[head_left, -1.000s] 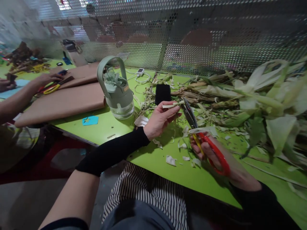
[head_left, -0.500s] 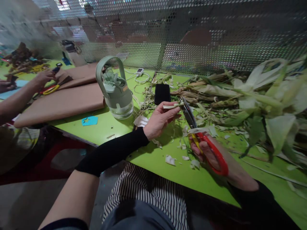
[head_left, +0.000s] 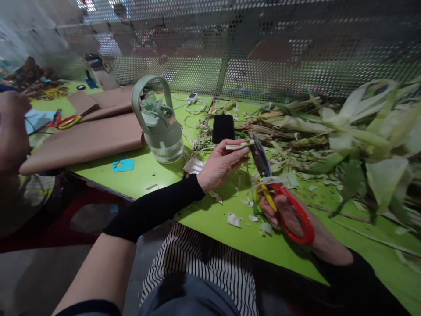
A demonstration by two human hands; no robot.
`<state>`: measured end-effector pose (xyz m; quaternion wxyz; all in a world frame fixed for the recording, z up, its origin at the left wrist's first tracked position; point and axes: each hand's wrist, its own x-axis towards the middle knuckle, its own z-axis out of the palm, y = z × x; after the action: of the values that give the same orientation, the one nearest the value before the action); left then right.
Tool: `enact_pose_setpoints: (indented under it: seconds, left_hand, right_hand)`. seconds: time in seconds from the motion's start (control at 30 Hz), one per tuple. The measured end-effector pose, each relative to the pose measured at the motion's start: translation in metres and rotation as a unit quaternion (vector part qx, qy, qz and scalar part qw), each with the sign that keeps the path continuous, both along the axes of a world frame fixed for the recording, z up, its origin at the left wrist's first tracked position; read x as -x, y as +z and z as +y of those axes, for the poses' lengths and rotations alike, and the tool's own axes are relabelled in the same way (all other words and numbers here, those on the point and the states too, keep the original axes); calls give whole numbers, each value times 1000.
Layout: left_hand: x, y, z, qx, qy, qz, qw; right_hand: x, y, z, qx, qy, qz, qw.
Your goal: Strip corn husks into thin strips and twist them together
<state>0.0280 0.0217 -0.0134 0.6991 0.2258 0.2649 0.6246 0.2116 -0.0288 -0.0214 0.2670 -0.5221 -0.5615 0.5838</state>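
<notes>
Between the thumb and fingers of my left hand (head_left: 221,166) is a pale strip of corn husk (head_left: 237,146), pointing to the right. My right hand (head_left: 284,210) grips a pair of scissors (head_left: 262,160) with red and yellow handles. The scissor blades meet the right end of the strip, near my left fingertips. A loose whitish scrap hangs across the scissors close to the handles. Small husk scraps (head_left: 233,220) are scattered on the green table (head_left: 210,221) below my hands.
A large heap of corn husks (head_left: 358,136) covers the right side. Behind my left hand lies a black phone (head_left: 223,128). A green water bottle (head_left: 161,127) stands to the left, beside brown paper (head_left: 88,138) and a blue tag (head_left: 123,165). A co-worker's arm (head_left: 13,127) is at far left.
The scissor handles have spread slightly apart and the scissors have shifted a little right. The co-worker's hand has pulled back left, away from the brown paper. My left hand barely moved.
</notes>
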Motion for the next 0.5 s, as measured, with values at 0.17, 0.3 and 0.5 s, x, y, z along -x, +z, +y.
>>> enact_pose_setpoints:
  seconds: [0.17, 0.3, 0.5]
  left_hand:
    - [1, -4, 2, -11, 2, 17, 1000]
    - [4, -6, 4, -16, 2, 33, 999]
    - [5, -1, 2, 0, 13, 34, 999]
  right_hand:
    - [-5, -2, -1, 1, -8, -22, 1000]
    - [-15, -10, 4, -66, 12, -7, 998]
    - [-27, -17, 8, -99, 54, 23, 993]
